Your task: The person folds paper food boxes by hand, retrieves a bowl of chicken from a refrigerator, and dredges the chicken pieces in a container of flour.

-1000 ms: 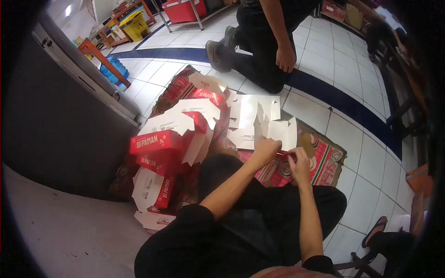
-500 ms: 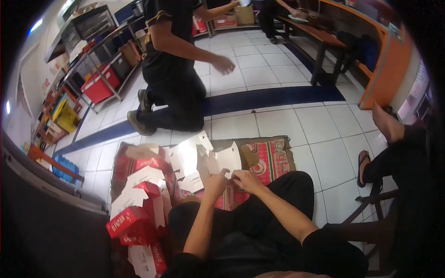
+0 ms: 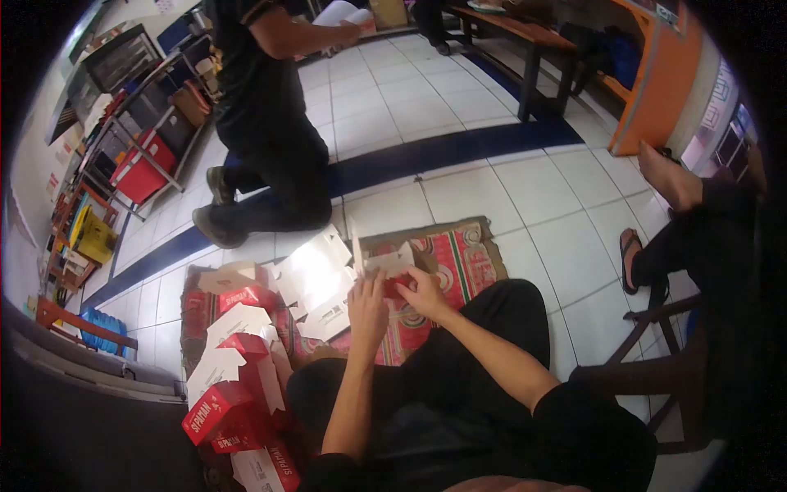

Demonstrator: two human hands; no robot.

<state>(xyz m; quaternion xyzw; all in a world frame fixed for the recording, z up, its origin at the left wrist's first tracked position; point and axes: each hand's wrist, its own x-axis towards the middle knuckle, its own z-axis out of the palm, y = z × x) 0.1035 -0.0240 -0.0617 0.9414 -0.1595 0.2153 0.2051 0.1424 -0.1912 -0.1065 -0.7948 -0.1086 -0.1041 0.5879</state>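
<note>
The left hand (image 3: 367,307), fingers straight and held together, lies against the near left side of a partly folded box (image 3: 398,264); whether its thumb closes on the card cannot be told. The right hand (image 3: 422,293), fingers curled and narrow, grips the red near edge. The box, between the hands above the mat (image 3: 467,254), is thin card, white inside and red outside. Just left, a sheet (image 3: 316,275) lies spread, its white face glossy, its edges notched with tabs. Further left, a pile (image 3: 221,414) of angular red boxes with white flaps leans unevenly, some lettered "SI PAMAN". The mat is printed cardboard, red with green stripes, its edges ragged. Beyond it extends a floor (image 3: 525,193) of pale square tiles crossed by a dark blue band (image 3: 426,160). A kneeling person (image 3: 262,123), a wooden bench (image 3: 525,33) and a red tub (image 3: 143,168) occupy the background.
</note>
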